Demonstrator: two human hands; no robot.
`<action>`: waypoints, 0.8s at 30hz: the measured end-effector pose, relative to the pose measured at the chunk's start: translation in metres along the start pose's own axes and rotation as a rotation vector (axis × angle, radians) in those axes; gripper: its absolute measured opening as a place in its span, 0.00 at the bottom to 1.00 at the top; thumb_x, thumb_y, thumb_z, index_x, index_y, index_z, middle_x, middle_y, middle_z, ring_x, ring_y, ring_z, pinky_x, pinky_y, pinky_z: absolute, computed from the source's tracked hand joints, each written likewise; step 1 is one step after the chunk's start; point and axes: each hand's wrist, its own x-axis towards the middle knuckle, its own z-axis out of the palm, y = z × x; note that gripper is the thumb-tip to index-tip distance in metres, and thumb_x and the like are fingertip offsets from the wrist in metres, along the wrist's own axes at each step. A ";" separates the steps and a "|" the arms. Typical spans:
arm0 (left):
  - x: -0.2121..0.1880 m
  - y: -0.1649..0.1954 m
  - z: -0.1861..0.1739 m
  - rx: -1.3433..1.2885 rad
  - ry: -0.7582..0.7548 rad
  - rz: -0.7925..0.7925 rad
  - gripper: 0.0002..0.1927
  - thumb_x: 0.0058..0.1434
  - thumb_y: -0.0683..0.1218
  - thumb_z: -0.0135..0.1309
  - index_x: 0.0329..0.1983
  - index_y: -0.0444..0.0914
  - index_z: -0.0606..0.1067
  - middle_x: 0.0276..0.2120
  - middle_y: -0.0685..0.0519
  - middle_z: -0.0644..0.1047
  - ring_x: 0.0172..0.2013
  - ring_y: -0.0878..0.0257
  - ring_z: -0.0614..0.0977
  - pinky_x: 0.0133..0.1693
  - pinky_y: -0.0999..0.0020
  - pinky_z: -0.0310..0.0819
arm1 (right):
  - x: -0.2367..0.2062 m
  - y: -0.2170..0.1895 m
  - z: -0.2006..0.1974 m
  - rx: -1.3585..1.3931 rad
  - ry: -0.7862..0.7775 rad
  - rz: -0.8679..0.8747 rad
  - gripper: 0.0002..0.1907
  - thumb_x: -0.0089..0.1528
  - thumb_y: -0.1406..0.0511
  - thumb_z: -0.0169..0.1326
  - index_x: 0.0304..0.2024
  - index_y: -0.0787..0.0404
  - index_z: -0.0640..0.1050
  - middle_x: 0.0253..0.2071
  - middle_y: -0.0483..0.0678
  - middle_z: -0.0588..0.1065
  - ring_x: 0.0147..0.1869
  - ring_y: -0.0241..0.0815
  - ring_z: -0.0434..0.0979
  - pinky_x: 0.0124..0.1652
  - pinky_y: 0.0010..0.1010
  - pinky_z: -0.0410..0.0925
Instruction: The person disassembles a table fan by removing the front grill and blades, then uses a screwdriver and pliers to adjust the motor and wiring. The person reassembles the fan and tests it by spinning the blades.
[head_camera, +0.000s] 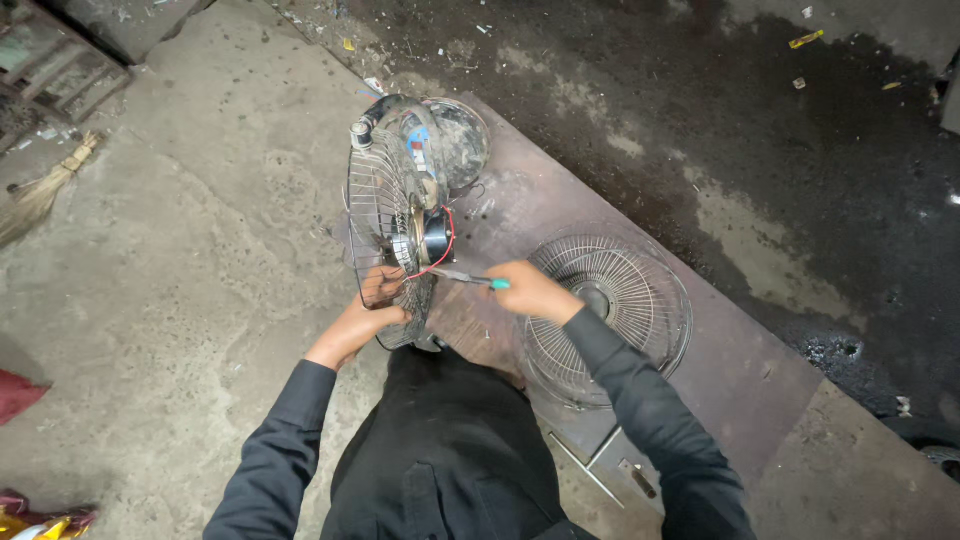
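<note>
Left hand (372, 305) grips fan guard (385, 215) rim; right hand (528, 290) holds pliers (470, 279).

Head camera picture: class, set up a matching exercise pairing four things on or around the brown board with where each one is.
1. left hand
2. right hand
3. loose wire guard
4. broom

a. lying flat on the board
b. on the floor, far left
c. gripping the fan's upright grille
d. holding a teal-handled tool

Pairs: 1-c, 2-d, 3-a, 4-b
</note>
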 end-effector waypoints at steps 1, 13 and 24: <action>0.000 -0.001 0.000 0.006 0.007 -0.003 0.37 0.50 0.37 0.59 0.65 0.42 0.64 0.59 0.53 0.71 0.62 0.60 0.69 0.55 0.63 0.69 | 0.003 0.007 -0.004 0.413 -0.154 0.149 0.14 0.55 0.71 0.50 0.41 0.68 0.81 0.41 0.59 0.78 0.42 0.53 0.75 0.36 0.43 0.68; 0.000 -0.006 0.000 -0.041 -0.032 0.004 0.35 0.51 0.37 0.58 0.64 0.42 0.63 0.58 0.50 0.71 0.53 0.61 0.75 0.53 0.64 0.70 | -0.037 -0.022 0.016 -0.899 0.606 -0.568 0.22 0.53 0.72 0.59 0.51 0.64 0.79 0.58 0.53 0.72 0.65 0.52 0.68 0.61 0.47 0.59; 0.001 -0.002 -0.001 -0.087 -0.038 -0.042 0.36 0.52 0.36 0.57 0.65 0.41 0.62 0.60 0.47 0.71 0.50 0.56 0.77 0.52 0.62 0.72 | -0.035 -0.035 0.012 -0.884 0.562 -0.612 0.21 0.51 0.72 0.57 0.48 0.65 0.79 0.57 0.56 0.73 0.64 0.53 0.69 0.62 0.50 0.59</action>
